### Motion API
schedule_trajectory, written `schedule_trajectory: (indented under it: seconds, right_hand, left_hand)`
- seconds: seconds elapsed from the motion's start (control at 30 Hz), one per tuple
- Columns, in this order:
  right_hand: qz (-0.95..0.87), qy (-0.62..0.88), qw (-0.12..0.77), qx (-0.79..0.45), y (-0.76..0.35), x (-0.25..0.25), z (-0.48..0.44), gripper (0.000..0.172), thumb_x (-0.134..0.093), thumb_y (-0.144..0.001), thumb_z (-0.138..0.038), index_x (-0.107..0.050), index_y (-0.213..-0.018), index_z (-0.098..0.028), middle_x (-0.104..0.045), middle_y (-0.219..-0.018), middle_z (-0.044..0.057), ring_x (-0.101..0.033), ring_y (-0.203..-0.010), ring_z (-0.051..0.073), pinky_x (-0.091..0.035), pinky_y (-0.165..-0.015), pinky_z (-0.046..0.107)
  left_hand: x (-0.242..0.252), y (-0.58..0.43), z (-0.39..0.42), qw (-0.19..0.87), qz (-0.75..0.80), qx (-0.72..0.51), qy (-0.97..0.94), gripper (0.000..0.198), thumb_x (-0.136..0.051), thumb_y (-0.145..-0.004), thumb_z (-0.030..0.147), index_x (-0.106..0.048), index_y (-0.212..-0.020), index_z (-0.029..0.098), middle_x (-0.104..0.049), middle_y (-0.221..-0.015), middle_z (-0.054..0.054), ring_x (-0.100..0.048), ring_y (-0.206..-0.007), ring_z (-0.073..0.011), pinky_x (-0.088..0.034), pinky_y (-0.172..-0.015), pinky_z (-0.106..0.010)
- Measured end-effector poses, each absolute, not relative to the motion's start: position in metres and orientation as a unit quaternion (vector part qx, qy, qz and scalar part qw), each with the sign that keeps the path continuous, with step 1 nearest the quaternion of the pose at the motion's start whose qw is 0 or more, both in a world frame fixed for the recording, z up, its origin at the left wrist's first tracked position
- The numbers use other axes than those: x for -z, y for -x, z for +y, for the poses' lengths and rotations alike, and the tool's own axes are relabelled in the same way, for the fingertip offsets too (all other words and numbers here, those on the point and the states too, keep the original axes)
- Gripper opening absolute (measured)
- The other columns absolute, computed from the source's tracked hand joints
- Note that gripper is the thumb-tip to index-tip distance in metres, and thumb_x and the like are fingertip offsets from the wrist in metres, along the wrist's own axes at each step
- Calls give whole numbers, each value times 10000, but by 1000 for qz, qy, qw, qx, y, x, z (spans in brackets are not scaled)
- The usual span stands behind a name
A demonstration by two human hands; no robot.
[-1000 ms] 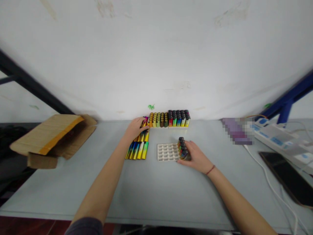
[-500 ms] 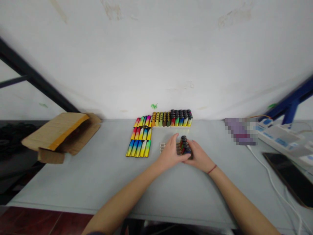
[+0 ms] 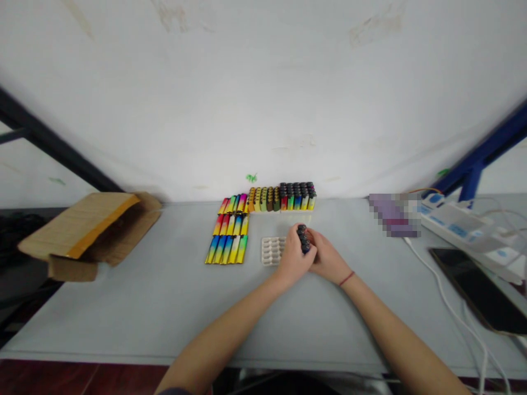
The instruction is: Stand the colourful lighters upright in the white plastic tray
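Note:
Both my hands are closed round a short row of black-capped lighters standing at the right end of a white slotted tray. My left hand grips them from the left and my right hand from the right. Left of the tray, colourful lighters lie flat on the table in three rows. A filled tray of upright lighters stands against the wall behind.
An open cardboard box lies at the table's left end. On the right are a purple blurred object, a white power strip with cables, and a dark phone. The grey table meets a white wall.
My left hand left the flat lighters by the wall, crossed to the tray and closed on the standing lighters beside my right hand.

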State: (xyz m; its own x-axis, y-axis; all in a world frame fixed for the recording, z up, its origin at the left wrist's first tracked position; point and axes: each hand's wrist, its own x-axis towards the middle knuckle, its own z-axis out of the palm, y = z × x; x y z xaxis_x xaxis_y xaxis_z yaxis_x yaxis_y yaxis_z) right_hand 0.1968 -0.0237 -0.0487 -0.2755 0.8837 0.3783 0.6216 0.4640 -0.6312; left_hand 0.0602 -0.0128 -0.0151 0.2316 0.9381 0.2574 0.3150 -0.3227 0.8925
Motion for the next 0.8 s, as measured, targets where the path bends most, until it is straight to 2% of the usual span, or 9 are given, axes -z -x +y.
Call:
schedule_trajectory:
  seconds: [0.13,0.3,0.47,0.6,0.8]
  right_hand:
    - [-777,485,359,-180,-195,46,-23,818,-713,-669,-347,-334,-1366,-145,-596,-1275,200,-558,-1173,340,-412,-999,526]
    - [-790,490,335,-154,-192,44,-26,739,-661,-677,-296,-376,-1347,-169,-608,-1252,173,-571,-1140,331,-385,-1013,528]
    - [-793,506,304,-152,-193,46,-26,790,-672,-646,-314,-376,-1356,-138,-563,-1315,192,-538,-1187,334,-329,-1064,543]
    - [-788,511,305,-156,-193,45,-25,848,-691,-647,-364,-344,-1392,-154,-550,-1341,180,-535,-1199,323,-319,-1071,542]
    - [-792,517,290,-143,-191,44,-26,807,-697,-667,-406,-400,-1373,-151,-582,-1288,175,-550,-1181,323,-320,-1074,543]
  left_hand:
    - [15,-59,-13,393,448,-453,-663,546,-572,-721,114,-377,-1224,193,-524,-1227,-143,-508,-1204,-261,-391,-1053,-467]
    - [9,-58,-16,403,442,-445,-667,557,-571,-695,83,-363,-1198,202,-529,-1193,-121,-523,-1175,-253,-410,-1029,-457]
    - [8,-59,-16,391,411,-436,-699,519,-572,-655,61,-388,-1116,212,-561,-1068,-75,-576,-1043,-229,-461,-953,-412]
    - [7,-56,-11,376,412,-450,-698,450,-542,-675,63,-393,-1074,207,-562,-1014,-70,-583,-960,-210,-478,-907,-392]
    - [6,-49,-6,369,393,-392,-745,351,-579,-768,175,-418,-1076,218,-583,-993,-63,-590,-936,-210,-479,-893,-396]
